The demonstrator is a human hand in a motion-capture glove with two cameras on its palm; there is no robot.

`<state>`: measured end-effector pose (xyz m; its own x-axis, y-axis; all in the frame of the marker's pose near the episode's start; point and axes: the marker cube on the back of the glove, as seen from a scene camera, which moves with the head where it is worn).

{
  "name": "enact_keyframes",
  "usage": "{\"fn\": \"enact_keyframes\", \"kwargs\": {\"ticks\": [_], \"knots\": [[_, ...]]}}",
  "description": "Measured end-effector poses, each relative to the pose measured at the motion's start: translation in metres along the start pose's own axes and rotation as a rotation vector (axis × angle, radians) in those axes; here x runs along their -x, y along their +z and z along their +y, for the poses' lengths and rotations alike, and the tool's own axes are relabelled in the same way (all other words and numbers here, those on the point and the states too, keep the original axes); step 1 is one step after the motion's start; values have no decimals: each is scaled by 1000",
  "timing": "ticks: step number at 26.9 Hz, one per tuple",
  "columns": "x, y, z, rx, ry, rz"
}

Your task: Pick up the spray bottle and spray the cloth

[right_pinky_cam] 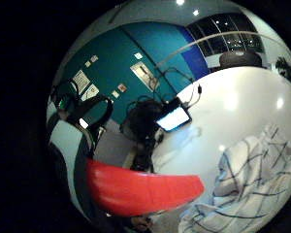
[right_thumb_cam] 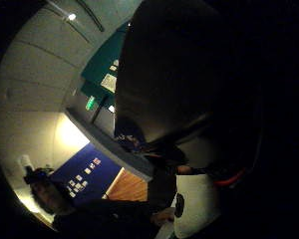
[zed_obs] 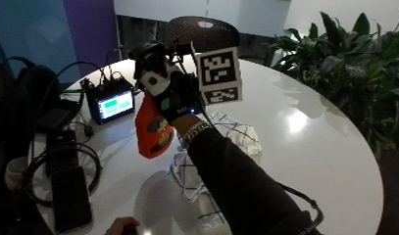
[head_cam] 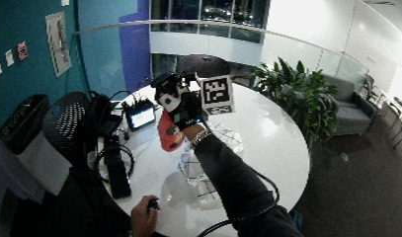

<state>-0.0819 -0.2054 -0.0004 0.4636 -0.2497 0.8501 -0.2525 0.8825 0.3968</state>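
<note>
The gloved right hand [zed_obs: 165,93] is gripping the orange spray bottle [zed_obs: 153,129] near its top, holding it lifted above the white table [zed_obs: 316,147]. The checked cloth [zed_obs: 235,134] is lying just below and beside it, likely so the spray lands there.

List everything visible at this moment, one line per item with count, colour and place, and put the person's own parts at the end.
spray bottle: one, orange-red, lifted above the table, gripped by the gloved hand.
cloth: one, white with dark check lines, crumpled on the table under the raised arm.
table: one, white, round.
small screen: one, black case with lit display, on the table's far left part.
headphones: one pair, black, on the table's left edge.
chair: one, dark, behind the table.
plants: green, beside the table.
right hand: one, black glove, fingers curled round the bottle's top.
left hand: one, bare, at the table's near edge.
</note>
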Motion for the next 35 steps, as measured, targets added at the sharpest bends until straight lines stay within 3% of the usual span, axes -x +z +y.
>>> {"fn": "enact_keyframes", "kwargs": {"ticks": [9,25,35], "knots": [[-34,12,14,-58,26,1],[-27,17,15,-93,-43,13],[-23,38,26,167,22,80]]}}
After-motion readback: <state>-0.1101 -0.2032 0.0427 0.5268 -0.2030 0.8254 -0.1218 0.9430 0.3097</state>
